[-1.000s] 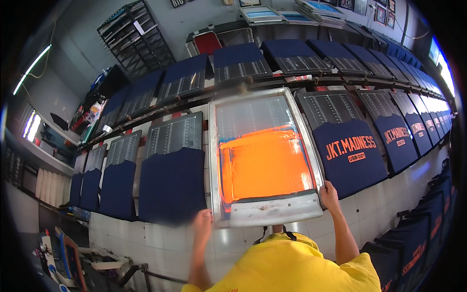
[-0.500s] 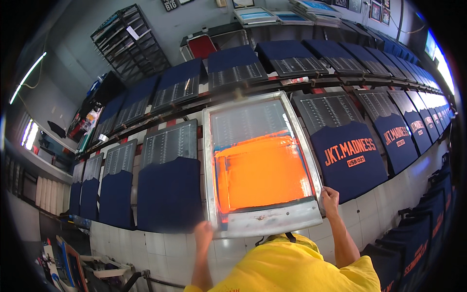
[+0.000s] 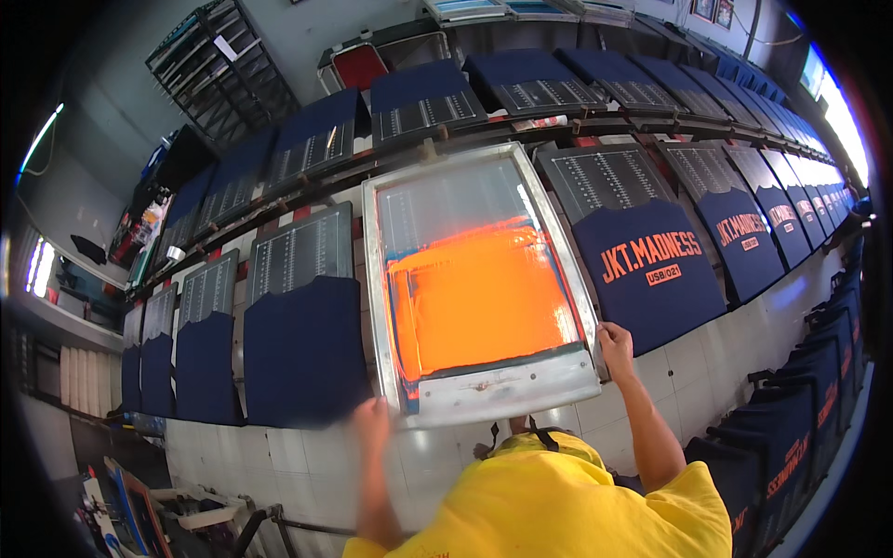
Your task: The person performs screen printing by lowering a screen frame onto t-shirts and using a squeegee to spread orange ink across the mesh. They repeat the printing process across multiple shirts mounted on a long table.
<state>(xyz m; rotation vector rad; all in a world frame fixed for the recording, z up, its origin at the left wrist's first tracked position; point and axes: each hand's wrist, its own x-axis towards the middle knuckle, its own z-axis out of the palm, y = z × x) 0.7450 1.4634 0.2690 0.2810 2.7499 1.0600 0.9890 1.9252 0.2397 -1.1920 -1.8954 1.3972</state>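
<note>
A silver-edged screen printing frame (image 3: 493, 395) lies over a platen in the near row, its mesh thickly covered with orange ink (image 3: 479, 298) in the middle and near part. My left hand (image 3: 372, 420), slightly blurred, is closed at the frame's near left corner. Higher up on the right side, my right hand (image 3: 616, 350) grips the frame's edge with curled fingers. Whatever lies under the ink is hidden. Left of the frame, a plain navy shirt (image 3: 302, 358) is stretched on its platen. To the right, another navy shirt (image 3: 651, 288) carries an orange print.
More shirts on platens run along both rows, those to the right printed. Behind stand a dark rack (image 3: 209, 74) and a red chair (image 3: 360, 67). Printed dark shirts (image 3: 791, 437) hang at the lower right. Assorted gear (image 3: 139, 502) fills the lower left, above a tiled floor (image 3: 465, 456).
The whole scene sits a little higher and farther left in view. Both hands stay at the frame's sides, and the frame keeps about the same place between the shirts.
</note>
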